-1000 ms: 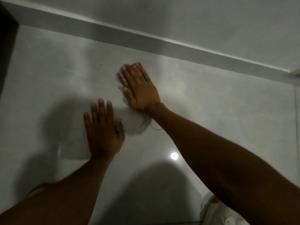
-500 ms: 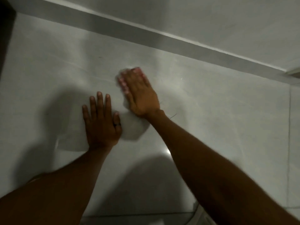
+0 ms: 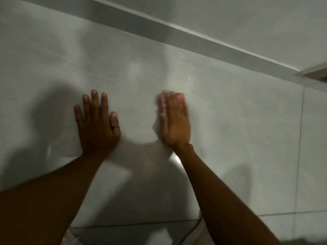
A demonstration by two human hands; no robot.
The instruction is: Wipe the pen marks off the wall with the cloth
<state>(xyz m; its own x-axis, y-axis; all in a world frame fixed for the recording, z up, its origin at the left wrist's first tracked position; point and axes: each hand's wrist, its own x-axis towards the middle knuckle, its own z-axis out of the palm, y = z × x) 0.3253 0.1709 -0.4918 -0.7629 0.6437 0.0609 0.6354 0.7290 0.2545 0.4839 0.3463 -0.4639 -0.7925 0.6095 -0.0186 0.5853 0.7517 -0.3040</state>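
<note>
Rightward since before, my right hand pressed the cloth flat, mid-wipe; left hand lay released; next, scrub on.

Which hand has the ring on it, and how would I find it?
Look at the big pale wall with two arms reaching up it. The left hand lies flat there, fingers spread. Its thumb wears a dark ring; the right hand is blurry and shows no ring.
</note>
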